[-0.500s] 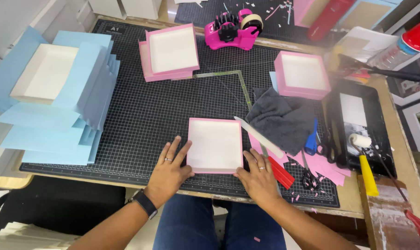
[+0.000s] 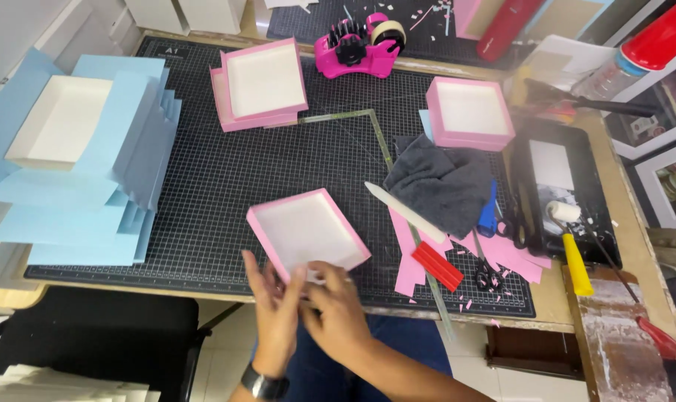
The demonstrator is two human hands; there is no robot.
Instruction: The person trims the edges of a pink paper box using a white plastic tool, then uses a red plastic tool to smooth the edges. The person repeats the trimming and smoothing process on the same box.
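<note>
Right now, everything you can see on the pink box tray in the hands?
The pink box tray is a shallow, open rectangular tray, apparently paper-covered card: pink outer walls and rim, white inside, nothing in it. It sits turned at an angle over the near part of the black gridded cutting mat, opening up. Both hands grip its near corner: left hand and right hand, fingers over the rim. Whether it rests on the mat is unclear.

Bare cutting mat [image 2: 278, 167] is running open through the frame centre, so a hand is passing freely there. Blue paper stack [image 2: 92, 193] is blocking the left. Pink box stack [image 2: 259, 85] and tape dispenser [image 2: 360, 45] are crowding the top. Grey cloth [image 2: 442, 182], bone folder [image 2: 405, 212], red block [image 2: 438, 266] and scissors [image 2: 488, 277] are cluttering the right. Pink tray [image 2: 304, 227] is taking up the lower centre.
</note>
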